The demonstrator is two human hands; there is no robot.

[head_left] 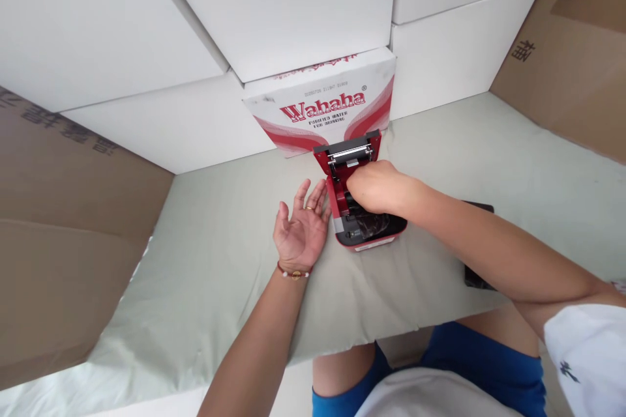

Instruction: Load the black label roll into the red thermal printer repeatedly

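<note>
left hand (302,234) spread palm-up just beside red-and-black boxy plastic device (351,232) on pale green cloth (215,260). right hand (376,186) inside it, fingers hidden, can't tell if pinching. bumping raised red-and-black hinged lid (353,154) could drop it onto that hand.

Printer (341,202) on cloth (215,241), carton (325,101) behind

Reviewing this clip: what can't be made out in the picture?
Head view:
Fingertips of the right hand, at the red device: hidden by the hand itself.
Middle of the dark flat object: covered by the right forearm.
Print on the white label: too small.
Left cardboard box: cut off by the left edge.
</note>
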